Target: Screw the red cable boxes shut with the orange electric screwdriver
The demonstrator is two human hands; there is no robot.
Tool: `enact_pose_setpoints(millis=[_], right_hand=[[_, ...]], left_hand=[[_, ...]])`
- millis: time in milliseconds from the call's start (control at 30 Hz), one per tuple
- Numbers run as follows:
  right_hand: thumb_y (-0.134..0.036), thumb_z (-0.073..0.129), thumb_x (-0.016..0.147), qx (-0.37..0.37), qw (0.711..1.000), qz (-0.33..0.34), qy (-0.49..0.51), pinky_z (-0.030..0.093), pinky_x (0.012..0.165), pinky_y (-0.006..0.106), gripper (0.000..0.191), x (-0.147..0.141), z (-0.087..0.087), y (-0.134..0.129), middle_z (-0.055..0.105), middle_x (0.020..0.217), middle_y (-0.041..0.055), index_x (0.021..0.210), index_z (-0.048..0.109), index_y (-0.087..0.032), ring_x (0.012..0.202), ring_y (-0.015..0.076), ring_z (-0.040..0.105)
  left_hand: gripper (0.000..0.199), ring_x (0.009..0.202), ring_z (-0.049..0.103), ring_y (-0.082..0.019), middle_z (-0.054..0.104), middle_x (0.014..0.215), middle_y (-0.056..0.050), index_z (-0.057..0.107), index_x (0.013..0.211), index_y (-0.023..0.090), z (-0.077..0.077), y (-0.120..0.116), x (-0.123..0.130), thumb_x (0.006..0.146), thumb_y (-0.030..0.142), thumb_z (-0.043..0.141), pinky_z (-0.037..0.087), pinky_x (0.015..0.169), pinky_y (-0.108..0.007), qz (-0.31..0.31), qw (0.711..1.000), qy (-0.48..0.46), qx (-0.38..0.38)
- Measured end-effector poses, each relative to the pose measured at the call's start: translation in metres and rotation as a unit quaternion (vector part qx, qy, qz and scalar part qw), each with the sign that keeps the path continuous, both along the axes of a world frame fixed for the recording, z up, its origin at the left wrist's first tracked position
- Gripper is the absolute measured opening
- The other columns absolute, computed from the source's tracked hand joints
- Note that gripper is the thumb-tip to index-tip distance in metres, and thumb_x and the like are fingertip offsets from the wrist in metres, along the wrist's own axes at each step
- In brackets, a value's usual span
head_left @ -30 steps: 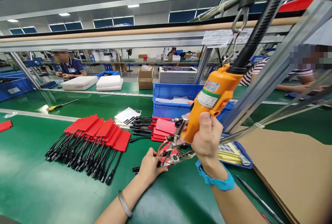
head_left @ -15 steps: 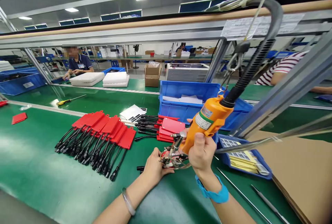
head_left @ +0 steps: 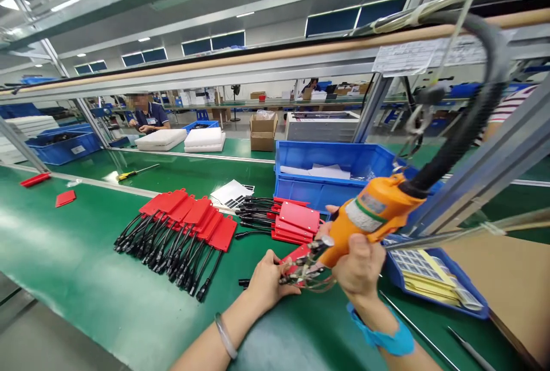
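Note:
My right hand (head_left: 360, 265) grips an orange electric screwdriver (head_left: 373, 216) that hangs from a black cable overhead. Its metal tip points down-left at a red flat part (head_left: 295, 257) on the green belt. My left hand (head_left: 266, 284) presses on that red part from the left, fingers curled over its edge. A black cable end sticks out beside the left hand.
A fanned row of red parts with black cables (head_left: 180, 233) lies left; a stack of red parts (head_left: 296, 222) behind. Blue bins (head_left: 326, 179), a label tray (head_left: 433, 279), cardboard (head_left: 511, 279), a yellow screwdriver (head_left: 129, 174). A person (head_left: 148, 116) sits far left.
The orange screwdriver has tilted lower and to the right, its tip still at the red part. The view has swung left, so everything sits further right.

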State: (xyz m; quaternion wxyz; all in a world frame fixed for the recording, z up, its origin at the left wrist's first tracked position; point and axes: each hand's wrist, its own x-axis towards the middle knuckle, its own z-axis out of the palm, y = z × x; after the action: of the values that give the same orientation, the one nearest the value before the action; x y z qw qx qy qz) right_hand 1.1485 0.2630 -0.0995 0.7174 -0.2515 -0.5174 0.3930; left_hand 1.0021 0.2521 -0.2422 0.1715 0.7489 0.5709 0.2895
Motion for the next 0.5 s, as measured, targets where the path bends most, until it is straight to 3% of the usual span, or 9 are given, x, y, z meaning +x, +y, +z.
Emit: enact_pose_setpoints(millis=[100, 167, 233, 367, 500], right_hand=[[-0.047, 0.052, 0.081, 0.005, 0.999, -0.035, 0.018, 0.046, 0.036, 0.026, 0.035, 0.01, 0.037, 0.015, 0.059, 0.061, -0.0002, 0.096, 0.065, -0.018, 0.041, 0.0128, 0.052], [-0.048, 0.054, 0.081, 0.028, 0.998, -0.044, 0.018, 0.048, 0.039, 0.026, 0.036, 0.012, 0.057, 0.032, 0.058, 0.061, -0.0008, 0.099, 0.065, -0.018, 0.043, 0.0125, 0.053], [-0.048, 0.056, 0.08, 0.046, 0.999, -0.027, 0.005, 0.05, 0.044, 0.026, 0.038, 0.012, 0.068, 0.051, 0.057, 0.06, -0.0019, 0.103, 0.064, -0.018, 0.046, 0.0125, 0.054], [-0.049, 0.058, 0.08, 0.028, 0.995, -0.003, -0.094, 0.055, 0.06, 0.029, 0.042, 0.018, 0.069, 0.079, 0.062, 0.068, -0.002, 0.108, 0.06, -0.019, 0.06, 0.014, 0.061], [-0.048, 0.062, 0.078, 0.019, 0.953, -0.032, -0.3, 0.052, 0.086, 0.038, 0.049, 0.054, 0.061, 0.063, 0.067, 0.108, 0.0074, 0.117, 0.056, -0.02, 0.099, 0.0212, 0.063]], left_hand=[[0.075, 0.085, 0.055, -0.021, 0.051, 0.095, -0.004, 0.057, 0.125, 0.027, 0.006, 0.001, -0.007, 0.057, 0.048, 0.082, 0.049, 0.076, -0.031, -0.021, 1.0, -0.017, -0.01], [0.099, 0.089, 0.056, -0.023, 0.053, 0.101, -0.007, 0.041, 0.138, 0.019, 0.01, 0.001, -0.008, 0.054, 0.049, 0.084, 0.048, 0.079, -0.033, -0.006, 1.0, -0.017, -0.023], [0.104, 0.094, 0.056, -0.026, 0.054, 0.104, -0.011, 0.038, 0.139, 0.011, 0.012, 0.0, -0.007, 0.055, 0.054, 0.081, 0.047, 0.081, -0.035, 0.026, 0.999, 0.0, -0.036], [0.05, 0.082, 0.059, -0.023, 0.06, 0.09, -0.007, 0.064, 0.107, 0.015, 0.014, 0.001, -0.003, 0.072, 0.05, 0.07, 0.044, 0.072, -0.03, 0.063, 0.997, 0.027, -0.047], [0.024, 0.073, 0.058, -0.02, 0.06, 0.077, -0.003, 0.065, 0.085, 0.019, 0.016, 0.0, -0.002, 0.074, 0.04, 0.069, 0.038, 0.063, -0.027, 0.064, 0.997, 0.018, -0.05]])
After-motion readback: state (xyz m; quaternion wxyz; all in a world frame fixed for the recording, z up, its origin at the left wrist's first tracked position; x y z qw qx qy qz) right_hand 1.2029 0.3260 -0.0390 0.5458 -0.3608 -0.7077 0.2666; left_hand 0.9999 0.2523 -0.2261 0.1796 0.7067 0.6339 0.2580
